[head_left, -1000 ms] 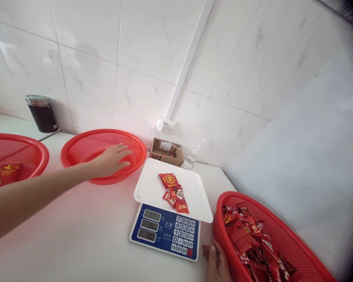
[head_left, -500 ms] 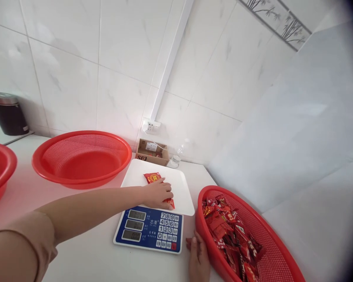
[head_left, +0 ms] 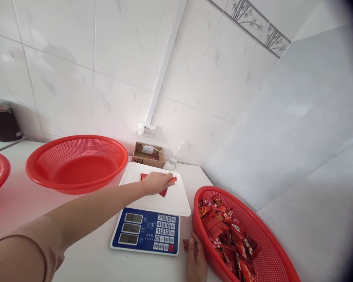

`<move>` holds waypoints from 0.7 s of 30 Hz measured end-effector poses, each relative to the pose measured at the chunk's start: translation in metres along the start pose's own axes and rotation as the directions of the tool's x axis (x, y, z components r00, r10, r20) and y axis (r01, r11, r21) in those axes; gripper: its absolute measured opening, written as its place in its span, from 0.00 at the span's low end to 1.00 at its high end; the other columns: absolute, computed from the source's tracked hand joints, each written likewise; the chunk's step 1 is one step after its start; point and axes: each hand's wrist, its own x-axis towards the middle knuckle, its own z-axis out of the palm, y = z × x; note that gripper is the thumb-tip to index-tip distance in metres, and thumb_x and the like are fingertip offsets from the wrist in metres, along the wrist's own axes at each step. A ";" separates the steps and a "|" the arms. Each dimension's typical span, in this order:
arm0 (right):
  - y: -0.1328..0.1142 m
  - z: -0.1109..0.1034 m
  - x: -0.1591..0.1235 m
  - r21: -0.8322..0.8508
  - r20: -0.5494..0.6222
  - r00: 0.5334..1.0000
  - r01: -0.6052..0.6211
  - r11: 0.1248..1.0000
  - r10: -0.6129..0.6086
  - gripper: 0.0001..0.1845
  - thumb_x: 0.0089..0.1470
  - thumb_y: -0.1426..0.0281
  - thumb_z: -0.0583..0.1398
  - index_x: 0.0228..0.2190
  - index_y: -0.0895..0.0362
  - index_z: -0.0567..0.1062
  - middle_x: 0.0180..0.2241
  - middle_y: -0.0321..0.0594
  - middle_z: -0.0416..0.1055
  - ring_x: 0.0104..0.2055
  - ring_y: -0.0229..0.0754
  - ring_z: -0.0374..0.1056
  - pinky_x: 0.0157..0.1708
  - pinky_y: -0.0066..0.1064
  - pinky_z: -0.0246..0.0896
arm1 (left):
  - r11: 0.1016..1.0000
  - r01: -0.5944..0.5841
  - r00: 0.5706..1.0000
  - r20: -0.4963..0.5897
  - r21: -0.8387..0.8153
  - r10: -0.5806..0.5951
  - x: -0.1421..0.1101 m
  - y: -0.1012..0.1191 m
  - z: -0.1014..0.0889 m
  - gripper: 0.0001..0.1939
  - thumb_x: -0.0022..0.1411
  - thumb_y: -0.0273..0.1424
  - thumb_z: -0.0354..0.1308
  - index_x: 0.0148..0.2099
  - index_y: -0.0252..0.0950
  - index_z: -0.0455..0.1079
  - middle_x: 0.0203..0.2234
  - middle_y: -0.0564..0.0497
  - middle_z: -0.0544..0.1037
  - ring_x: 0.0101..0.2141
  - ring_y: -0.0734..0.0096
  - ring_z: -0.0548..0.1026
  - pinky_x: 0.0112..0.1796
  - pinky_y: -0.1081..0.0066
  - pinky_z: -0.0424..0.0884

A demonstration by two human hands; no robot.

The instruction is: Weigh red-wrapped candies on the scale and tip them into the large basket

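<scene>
Shifted toward the tray's far edge since half a second earlier: the left hand (head_left: 157, 183), together with the red packets (head_left: 164, 193) beneath it. Its fingers curl over them, one packet showing at the fingertips; whether they are clamped on it cannot be told. Nearer than this grip and to its right, the right hand (head_left: 196, 259) lies at the side of the right basket (head_left: 272, 260), which holds a heap (head_left: 214, 225) of similar packets; its hold likewise cannot be told. Directly nearer than the left grip, the scale's blue panel (head_left: 148, 235) bears the brand 志准, keys 0 to 9, and three displays with digits too faint to read surely. Under the grip, the white tray (head_left: 178, 201) carries the packets, their lettering mostly covered. Left of it: the middle basket (head_left: 76, 172), red floor visible, then the left basket (head_left: 5, 167), partly in view. Beyond the grip: a carton (head_left: 150, 162) marked "SF", small red items inside; a clear bottle (head_left: 173, 159); a wall socket (head_left: 147, 130). Far left: a dark canister (head_left: 4, 124), metallic-lidded.
</scene>
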 end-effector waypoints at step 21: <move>0.010 0.003 0.006 0.032 0.006 1.000 0.001 1.000 -0.001 0.40 0.45 0.40 0.52 0.45 0.61 0.70 0.28 0.42 0.74 0.32 0.47 0.72 0.38 0.36 0.65 | 0.936 0.336 0.938 -0.126 0.102 -0.323 -0.088 -0.141 -0.068 0.25 0.62 0.41 0.53 0.58 0.35 0.60 0.56 0.42 0.64 0.59 0.52 0.58 0.58 0.43 0.50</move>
